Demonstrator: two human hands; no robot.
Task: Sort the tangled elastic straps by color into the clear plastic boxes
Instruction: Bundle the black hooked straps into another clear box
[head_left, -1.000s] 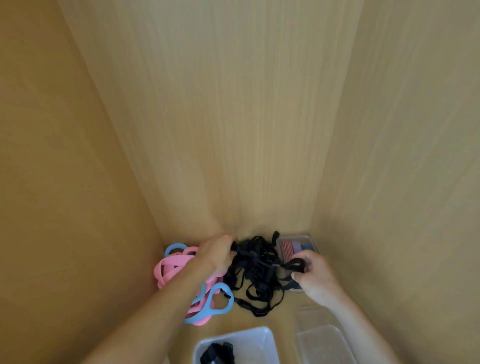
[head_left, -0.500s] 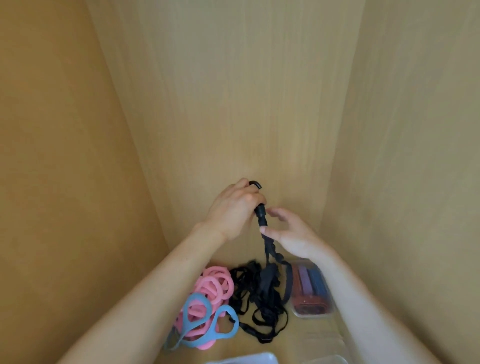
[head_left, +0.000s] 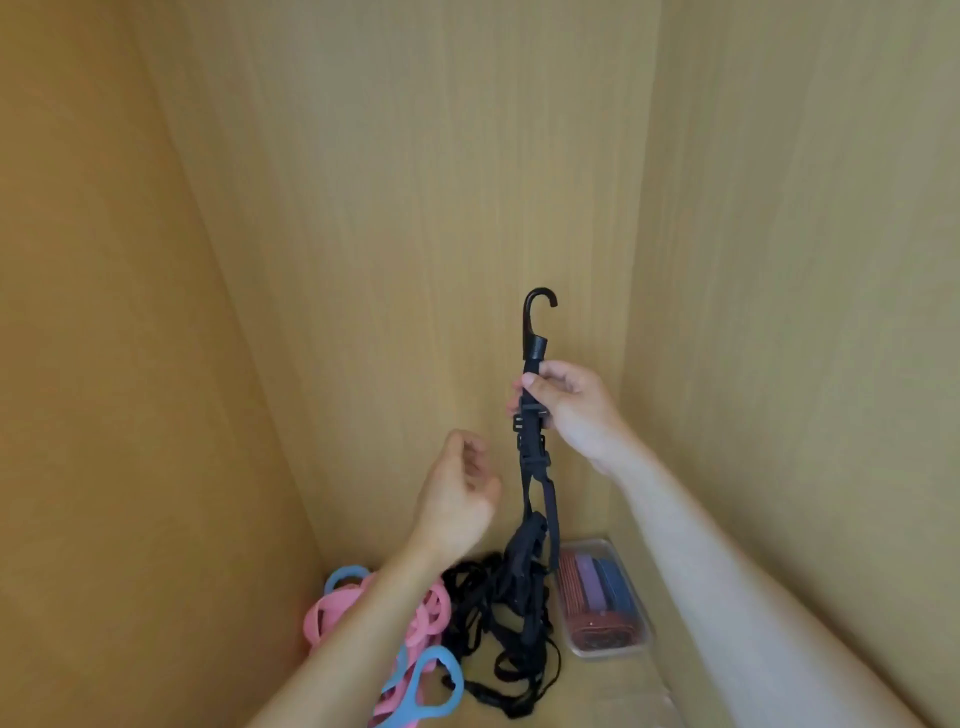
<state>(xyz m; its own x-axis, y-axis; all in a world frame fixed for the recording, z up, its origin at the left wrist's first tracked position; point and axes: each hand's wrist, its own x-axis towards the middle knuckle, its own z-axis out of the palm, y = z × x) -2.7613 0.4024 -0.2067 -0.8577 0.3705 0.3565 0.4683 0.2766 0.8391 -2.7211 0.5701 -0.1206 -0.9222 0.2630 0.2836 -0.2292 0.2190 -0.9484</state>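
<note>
Right hand (head_left: 571, 410) pinches the black strap (head_left: 530, 467) below its hook, held high, likely to draw it from the tangle (head_left: 498, 613) at 6 o'clock. Left hand (head_left: 460, 499) is loosely curled and empty. The box (head_left: 613, 652) lies at the tangle's 3 o'clock.

Strap pile (head_left: 498, 623) as landmark. Loop band heap (head_left: 426, 608) just left of pile, touching it. Clear plastic box (head_left: 641, 618) just right of pile, folded bands (head_left: 602, 592) inside. Hooked strap (head_left: 532, 467) rises from pile, hook (head_left: 535, 312) at top. Right hand (head_left: 576, 410) above pile, gripping strap below hook. Left hand (head_left: 457, 499) above pile's left edge, apart from strap.
</note>
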